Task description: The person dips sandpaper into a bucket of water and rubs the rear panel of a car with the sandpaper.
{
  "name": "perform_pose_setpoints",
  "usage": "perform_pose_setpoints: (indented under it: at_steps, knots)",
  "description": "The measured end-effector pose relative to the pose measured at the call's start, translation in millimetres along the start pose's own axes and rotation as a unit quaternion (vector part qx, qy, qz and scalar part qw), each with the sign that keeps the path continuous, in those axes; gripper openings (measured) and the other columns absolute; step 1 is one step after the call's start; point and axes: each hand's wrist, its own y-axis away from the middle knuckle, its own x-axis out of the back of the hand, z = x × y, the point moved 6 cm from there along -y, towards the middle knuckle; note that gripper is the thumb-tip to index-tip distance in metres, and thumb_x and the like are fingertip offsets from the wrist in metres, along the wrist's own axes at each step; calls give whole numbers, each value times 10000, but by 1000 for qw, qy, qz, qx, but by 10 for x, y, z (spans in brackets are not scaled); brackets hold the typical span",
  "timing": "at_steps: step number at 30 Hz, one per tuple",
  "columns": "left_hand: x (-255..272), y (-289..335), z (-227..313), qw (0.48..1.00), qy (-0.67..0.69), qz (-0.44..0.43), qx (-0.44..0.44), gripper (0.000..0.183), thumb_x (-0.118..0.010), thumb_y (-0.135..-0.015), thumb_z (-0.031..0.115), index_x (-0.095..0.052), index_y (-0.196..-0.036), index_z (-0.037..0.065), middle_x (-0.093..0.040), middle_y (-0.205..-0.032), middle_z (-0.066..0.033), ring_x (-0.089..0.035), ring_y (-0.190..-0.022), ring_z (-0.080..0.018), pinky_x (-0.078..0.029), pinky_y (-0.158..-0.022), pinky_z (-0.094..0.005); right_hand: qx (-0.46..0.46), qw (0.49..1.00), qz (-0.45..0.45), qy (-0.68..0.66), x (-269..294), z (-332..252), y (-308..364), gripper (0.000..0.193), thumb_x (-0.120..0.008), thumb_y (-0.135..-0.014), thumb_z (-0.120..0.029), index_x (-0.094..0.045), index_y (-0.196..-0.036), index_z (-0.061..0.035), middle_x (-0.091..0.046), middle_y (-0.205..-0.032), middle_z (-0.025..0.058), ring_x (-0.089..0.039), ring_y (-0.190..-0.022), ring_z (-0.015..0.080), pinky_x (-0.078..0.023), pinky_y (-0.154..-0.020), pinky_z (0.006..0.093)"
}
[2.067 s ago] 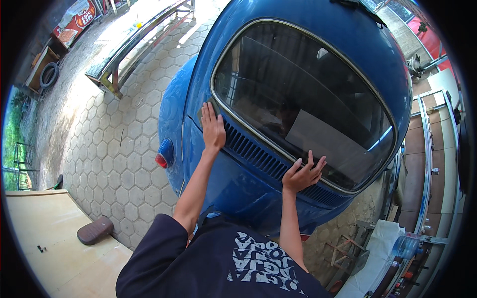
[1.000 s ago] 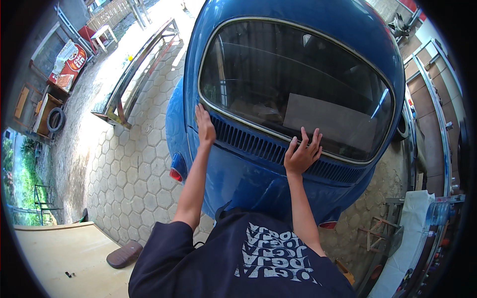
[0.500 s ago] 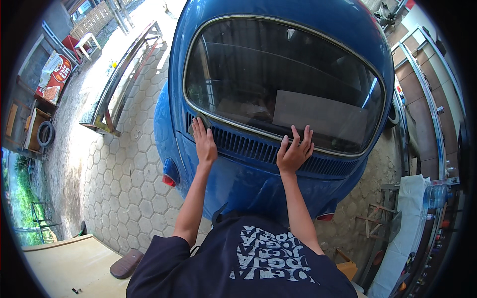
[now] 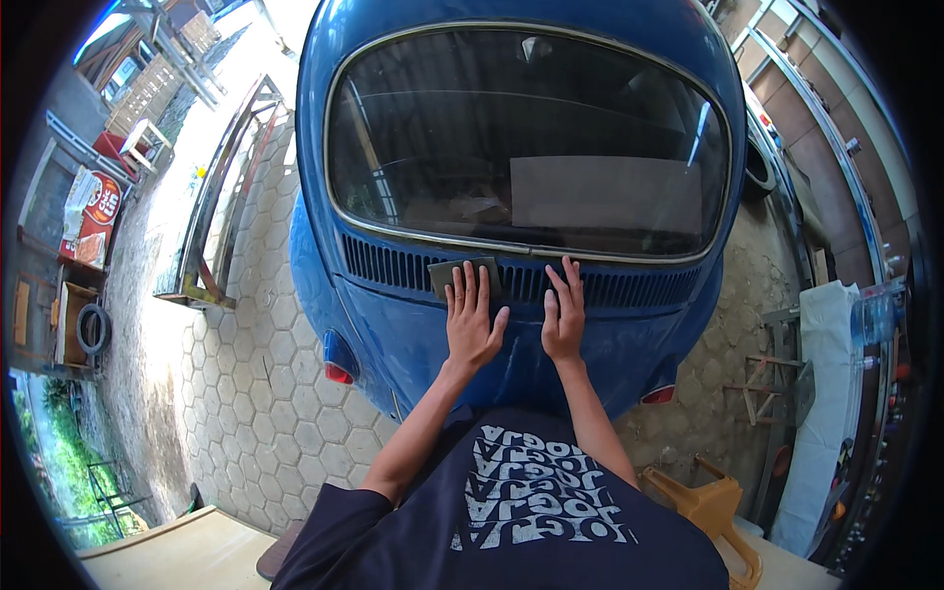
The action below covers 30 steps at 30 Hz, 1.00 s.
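In front of me stands the rear of a blue car point(image 4: 393, 334) with a rounded body. Across the slotted vents point(image 4: 383, 264) below its rear window point(image 4: 423, 128), my left hand point(image 4: 474, 324) holds a thin dark grey-green pad point(image 4: 444, 276) flat against the body. Its fingers lie straight over the pad, hiding part of it, and the thumb points out to the side. My right hand point(image 4: 563, 320) is open just to the right, fingers stretched up over the slots. Its fingertips come close to the window's lower trim; nothing shows in it.
A metal-framed rack point(image 4: 221, 206) stands at the left on hexagonal paving point(image 4: 265, 393). Behind me are a pale tabletop point(image 4: 187, 551) and a yellow-brown plastic chair point(image 4: 703, 501). White sheeting point(image 4: 821, 393) hangs at the right by a wooden stool frame point(image 4: 757, 388).
My left hand has slid the pad rightward from the vents' left end to near their middle. My right hand has shifted slightly left, and the camera view has moved.
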Motion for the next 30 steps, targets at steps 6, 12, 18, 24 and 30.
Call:
perform_pose_setpoints:
  at_steps: [6, 12, 18, 24, 30]
  knots:
    - [-424, 16, 823, 971, -9, -155, -182, 715, -451, -972, 418, -267, -1535, 17, -194, -1618, -180, -121, -1514, -312, -85, -1215, -483, -113, 981, 114, -105, 366, 132, 386, 322, -433, -984, -119, -665, -1178, -9, -620, -1296, 164, -539, -1265, 346, -411, -1071, 429]
    - [-610, 11, 1054, 939, 54, -184, -284, 622, -505, -883, 110, -370, -1477, -17, -308, -1573, -173, -258, -1480, -266, -245, -1202, -407, -161, 976, 104, -102, 432, 287, 483, 337, -433, -1002, -151, -638, -1227, -8, -576, -1331, 162, -522, -1269, 321, -405, -1069, 408]
    - [55, -381, 412, 977, -51, 10, -207, 466, -545, -925, 100, -548, -1390, 107, -389, -1538, -132, -310, -1455, -327, -244, -1170, -526, -120, 987, 45, 94, 192, 98, 488, 505, -433, -1010, -263, -412, -1459, -33, -347, -1495, 272, -339, -1391, 463, -311, -1130, 519]
    - [32, -451, -14, 977, -102, 17, -185, 463, -500, -964, 239, -532, -1425, 273, -355, -1569, -101, -267, -1476, -314, -160, -1195, -517, -139, 966, 74, 206, -74, 206, 170, 605, -342, -1044, -375, -229, -1555, -72, -114, -1571, 338, -168, -1443, 519, -245, -1143, 591]
    - [63, -413, -54, 979, -82, 30, -185, 466, -532, -938, 234, -560, -1402, 264, -386, -1551, -99, -305, -1459, -319, -186, -1187, -513, -242, 943, 142, 177, 403, 805, 13, 630, -294, -1056, -408, -155, -1568, -67, -65, -1573, 341, -117, -1450, 522, -203, -1160, 589]
